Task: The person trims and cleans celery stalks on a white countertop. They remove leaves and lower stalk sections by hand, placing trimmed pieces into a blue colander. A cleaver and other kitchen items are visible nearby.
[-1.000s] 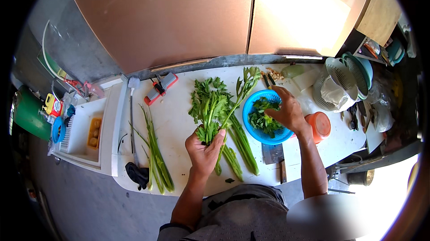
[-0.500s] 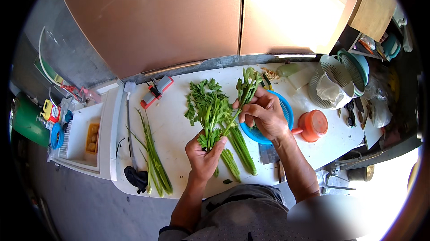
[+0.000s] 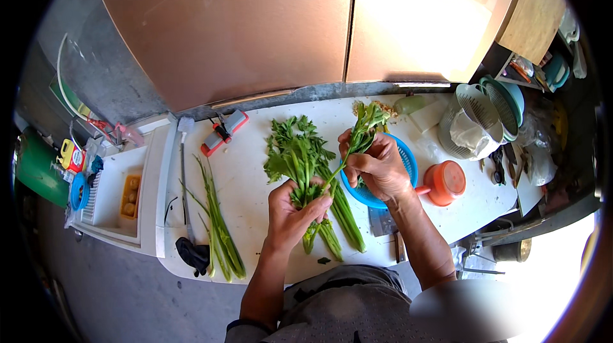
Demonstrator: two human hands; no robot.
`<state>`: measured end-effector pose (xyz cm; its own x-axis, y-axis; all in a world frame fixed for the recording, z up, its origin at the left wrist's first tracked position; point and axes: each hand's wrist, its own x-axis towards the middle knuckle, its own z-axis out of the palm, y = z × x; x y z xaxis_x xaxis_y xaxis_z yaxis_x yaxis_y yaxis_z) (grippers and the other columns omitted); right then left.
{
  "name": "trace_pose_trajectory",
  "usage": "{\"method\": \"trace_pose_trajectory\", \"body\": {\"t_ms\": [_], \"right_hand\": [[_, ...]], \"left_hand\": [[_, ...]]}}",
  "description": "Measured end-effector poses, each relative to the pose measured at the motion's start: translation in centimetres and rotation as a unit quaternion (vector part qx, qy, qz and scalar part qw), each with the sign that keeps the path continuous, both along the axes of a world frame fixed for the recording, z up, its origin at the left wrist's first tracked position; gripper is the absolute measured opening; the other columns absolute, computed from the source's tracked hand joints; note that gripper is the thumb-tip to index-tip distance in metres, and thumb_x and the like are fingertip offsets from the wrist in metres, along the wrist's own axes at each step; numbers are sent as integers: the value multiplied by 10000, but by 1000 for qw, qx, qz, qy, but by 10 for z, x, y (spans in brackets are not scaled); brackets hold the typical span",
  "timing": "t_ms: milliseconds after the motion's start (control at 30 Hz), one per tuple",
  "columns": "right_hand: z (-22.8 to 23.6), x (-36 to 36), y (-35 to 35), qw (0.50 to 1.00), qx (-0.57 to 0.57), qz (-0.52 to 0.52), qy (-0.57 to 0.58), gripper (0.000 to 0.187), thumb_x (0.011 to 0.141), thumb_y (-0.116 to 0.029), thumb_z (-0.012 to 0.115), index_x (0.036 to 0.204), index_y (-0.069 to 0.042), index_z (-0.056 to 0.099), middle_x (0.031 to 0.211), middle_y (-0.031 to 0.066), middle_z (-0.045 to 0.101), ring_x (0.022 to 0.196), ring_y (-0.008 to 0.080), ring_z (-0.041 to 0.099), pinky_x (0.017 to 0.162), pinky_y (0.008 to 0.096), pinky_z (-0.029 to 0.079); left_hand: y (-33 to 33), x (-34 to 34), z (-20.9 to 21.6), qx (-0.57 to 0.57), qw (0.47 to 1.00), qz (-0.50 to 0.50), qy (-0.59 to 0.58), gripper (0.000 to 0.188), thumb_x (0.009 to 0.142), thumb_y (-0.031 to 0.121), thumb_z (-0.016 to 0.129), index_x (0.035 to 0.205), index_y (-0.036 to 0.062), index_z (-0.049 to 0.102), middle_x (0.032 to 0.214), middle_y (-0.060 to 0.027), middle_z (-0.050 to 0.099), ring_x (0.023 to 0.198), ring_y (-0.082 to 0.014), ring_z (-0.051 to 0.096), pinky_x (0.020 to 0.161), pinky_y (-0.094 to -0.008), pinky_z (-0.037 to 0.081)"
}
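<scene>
Over the middle of the white table, my left hand [image 3: 294, 214] is closed around the lower end of a leafy celery stalk [image 3: 364, 127]. The fingers of my right hand [image 3: 381, 169] pinch the same stalk higher up, just below its leaves. Under and beyond my left hand lies a celery bunch [image 3: 288, 148], its leaves toward the wall and its thick stems toward me. To the left rest several long bare celery stalks [image 3: 223, 241]. Partly behind my right hand sits a blue basket [image 3: 410, 158] with some green in it.
A cleaver [image 3: 382, 222] lies near the front edge, beside an orange dipper [image 3: 448, 182]. White and green baskets [image 3: 471, 119] stand at the right. A red-and-grey tool [image 3: 225, 132] and a long-handled brush [image 3: 185, 171] lie left, near the white sink [image 3: 115, 215].
My right hand has shifted slightly down and its fingers have closed in on the stalk. The leafy top has tilted further right. My left hand stays nearly in place.
</scene>
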<state>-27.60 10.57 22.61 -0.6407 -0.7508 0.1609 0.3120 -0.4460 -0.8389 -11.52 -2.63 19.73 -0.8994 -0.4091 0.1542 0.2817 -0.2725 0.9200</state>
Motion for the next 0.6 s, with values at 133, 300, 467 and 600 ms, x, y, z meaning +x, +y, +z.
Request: {"method": "trace_pose_trajectory", "body": {"t_ms": [133,300,467,600], "right_hand": [[-2,1,-4,999,20,-8,27,228,868,65,743,1086,68,676,906,110,704,666,165,684,566,286,583],[19,11,-3,986,104,-42,126,106,912,41,739,1005,57,690,878,92,717,720,153,702,596,287,604],[17,10,2,959,151,-35,238,31,935,6,722,932,36,714,815,69,720,714,121,677,600,280,546],[18,13,-1,869,178,-145,438,30,874,15,726,888,28,702,772,120,695,674,189,672,607,330,532]], "left_hand": [[0,-20,29,-57,998,12,0,166,941,42,748,1059,-45,670,802,-62,668,561,-89,545,524,-272,502],[-2,-29,31,-57,994,89,10,141,957,55,746,1047,-44,702,760,-21,675,569,-47,547,500,-232,450],[5,-31,24,-38,987,145,53,41,947,-18,732,975,-23,701,827,8,683,687,-17,554,582,-204,441],[7,-40,9,-134,966,212,70,106,918,-1,761,976,-35,680,765,-10,657,583,-34,546,509,-214,460]]}}
